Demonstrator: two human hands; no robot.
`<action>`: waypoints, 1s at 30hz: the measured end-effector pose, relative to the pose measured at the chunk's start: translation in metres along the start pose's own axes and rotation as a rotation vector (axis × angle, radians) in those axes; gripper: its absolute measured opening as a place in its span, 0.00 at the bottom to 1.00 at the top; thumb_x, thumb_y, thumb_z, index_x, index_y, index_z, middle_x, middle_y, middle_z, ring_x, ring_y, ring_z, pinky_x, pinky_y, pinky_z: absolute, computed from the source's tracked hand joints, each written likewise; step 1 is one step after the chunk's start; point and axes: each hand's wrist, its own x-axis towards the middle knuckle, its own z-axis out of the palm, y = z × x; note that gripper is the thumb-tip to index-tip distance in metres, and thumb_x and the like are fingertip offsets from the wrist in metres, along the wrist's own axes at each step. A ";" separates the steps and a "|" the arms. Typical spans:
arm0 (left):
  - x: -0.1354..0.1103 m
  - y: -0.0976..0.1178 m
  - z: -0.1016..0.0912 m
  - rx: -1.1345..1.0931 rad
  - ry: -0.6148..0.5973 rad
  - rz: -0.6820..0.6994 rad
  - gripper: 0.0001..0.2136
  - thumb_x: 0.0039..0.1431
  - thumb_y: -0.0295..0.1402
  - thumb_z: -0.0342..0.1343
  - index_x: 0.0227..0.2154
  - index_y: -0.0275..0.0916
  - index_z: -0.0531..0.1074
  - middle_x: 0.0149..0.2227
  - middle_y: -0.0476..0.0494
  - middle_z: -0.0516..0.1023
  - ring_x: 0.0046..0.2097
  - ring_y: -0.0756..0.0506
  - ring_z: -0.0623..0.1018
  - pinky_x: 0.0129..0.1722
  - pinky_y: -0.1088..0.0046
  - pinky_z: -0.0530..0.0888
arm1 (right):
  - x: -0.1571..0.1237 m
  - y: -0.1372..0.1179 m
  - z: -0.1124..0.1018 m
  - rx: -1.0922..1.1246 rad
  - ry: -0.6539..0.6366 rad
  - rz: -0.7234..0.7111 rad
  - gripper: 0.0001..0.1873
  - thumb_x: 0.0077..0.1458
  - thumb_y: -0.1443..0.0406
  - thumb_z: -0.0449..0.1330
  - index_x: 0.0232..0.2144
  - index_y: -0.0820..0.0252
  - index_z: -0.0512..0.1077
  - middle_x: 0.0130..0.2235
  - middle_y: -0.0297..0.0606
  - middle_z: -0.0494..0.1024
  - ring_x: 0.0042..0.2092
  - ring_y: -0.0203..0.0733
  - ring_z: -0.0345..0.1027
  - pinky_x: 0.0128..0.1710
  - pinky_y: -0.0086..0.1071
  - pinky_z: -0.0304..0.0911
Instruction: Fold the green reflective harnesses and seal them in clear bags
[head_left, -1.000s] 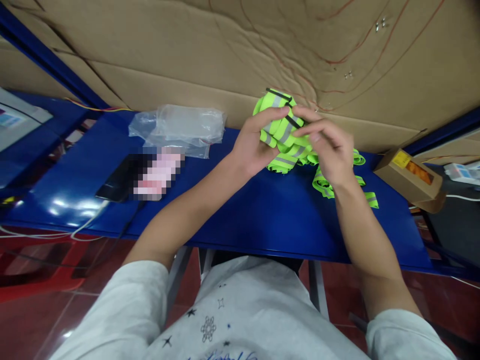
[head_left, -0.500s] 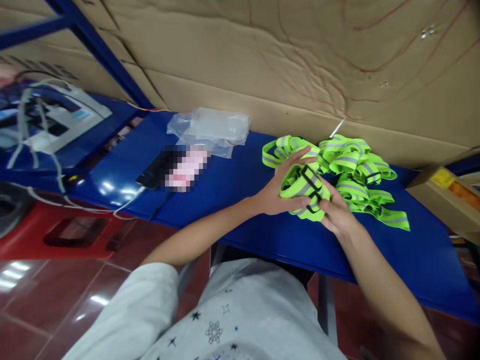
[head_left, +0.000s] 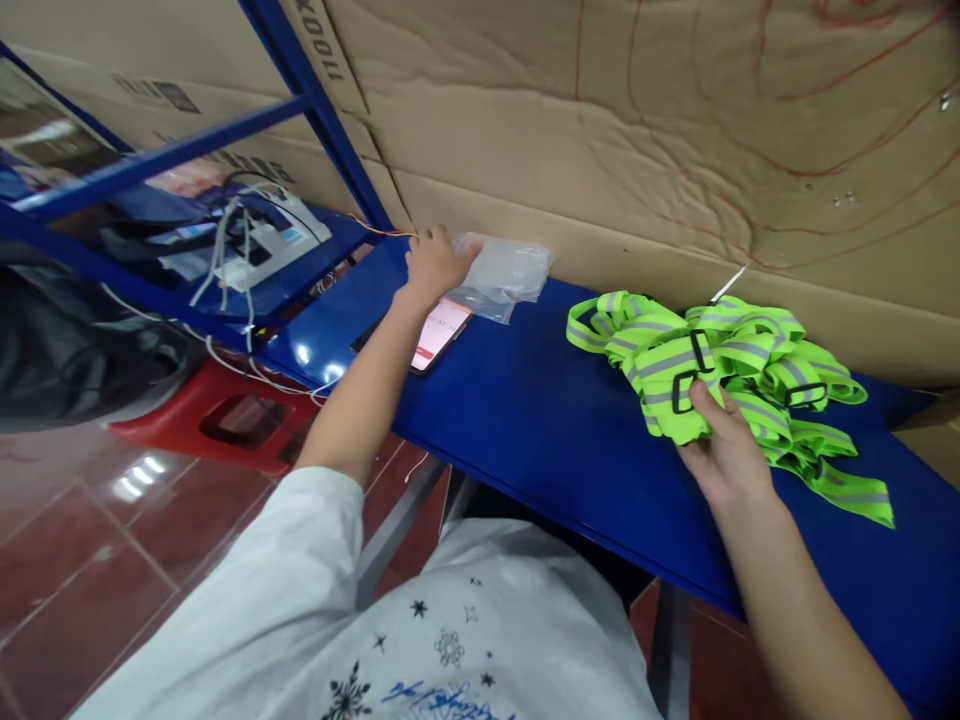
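Observation:
My right hand grips a folded neon-yellow reflective strap with grey stripes and black plastic buckles, thumb on top. Behind it lies a heap of more such straps, with one loose end trailing to the right. Far to the left, my left hand reaches to the edge of a stack of clear plastic bags, its fingers apart. Whether its fingertips touch the bags I cannot tell. Below that hand is a phone with a lit pinkish screen, partly covered by my forearm.
The blue table backs onto a large cardboard sheet. White cables and a device sit on the left behind a blue metal frame. A red stool stands below the table's left end.
My left hand has let go of the folded strap and moved left to the plastic bags. My right hand still holds the strap. The view has shifted left.

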 end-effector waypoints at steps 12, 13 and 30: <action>-0.128 0.084 -0.028 0.552 0.064 0.708 0.06 0.67 0.26 0.56 0.46 0.35 0.72 0.66 0.34 0.67 0.61 0.36 0.73 0.58 0.54 0.73 | 0.000 -0.006 0.002 -0.086 -0.141 0.064 0.33 0.38 0.54 0.82 0.47 0.52 0.81 0.50 0.37 0.86 0.51 0.54 0.83 0.53 0.43 0.81; -0.159 0.091 -0.022 0.642 -0.040 0.773 0.07 0.69 0.25 0.53 0.46 0.34 0.73 0.65 0.31 0.69 0.59 0.33 0.75 0.54 0.53 0.75 | -0.001 -0.008 0.001 -0.110 -0.175 0.076 0.34 0.38 0.54 0.82 0.48 0.52 0.81 0.50 0.38 0.86 0.50 0.54 0.83 0.53 0.44 0.81; -0.231 0.059 0.044 0.407 -0.696 0.749 0.61 0.50 0.62 0.69 0.78 0.48 0.40 0.78 0.19 0.35 0.79 0.21 0.43 0.71 0.22 0.45 | 0.002 -0.012 -0.045 -0.222 -0.039 0.030 0.41 0.38 0.57 0.83 0.56 0.51 0.77 0.53 0.38 0.85 0.55 0.51 0.81 0.57 0.42 0.78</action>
